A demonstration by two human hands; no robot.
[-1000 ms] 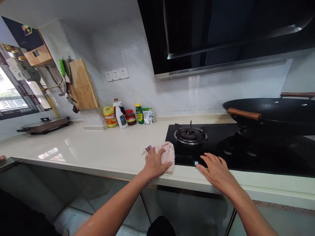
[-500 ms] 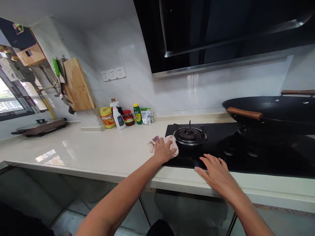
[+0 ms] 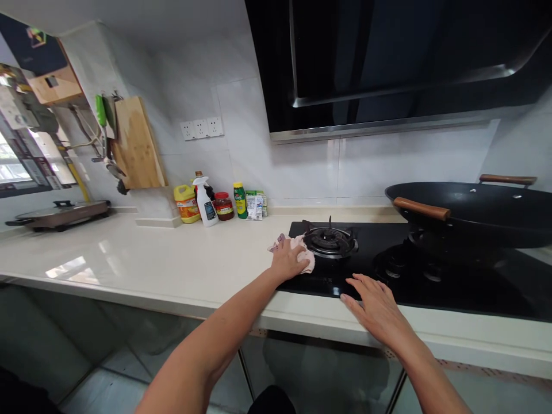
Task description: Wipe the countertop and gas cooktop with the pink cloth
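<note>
Under my left hand (image 3: 288,261) is a pale pink cloth (image 3: 305,257), bunched and pressed on the left edge of the black gas stove (image 3: 319,283). The fingers curl over the cloth, and part of it is hidden beneath them. Close by, to the right of the cloth, sits the left burner (image 3: 330,241) with its round pan support. My right hand (image 3: 375,305) rests with spread fingers at the stove's front edge, holding nothing.
A large black wok (image 3: 483,221) with wooden handles stands on the right burner. Along the wall are a white spray bottle (image 3: 206,202), a yellow jug (image 3: 187,204), a red-lidded jar (image 3: 223,207) and a green bottle (image 3: 240,201). The range hood (image 3: 388,63) hangs above.
My left hand has shifted the cloth slightly to the right, farther onto the stove. My right hand stays near the stove's front edge. The camera view has tilted a little.
</note>
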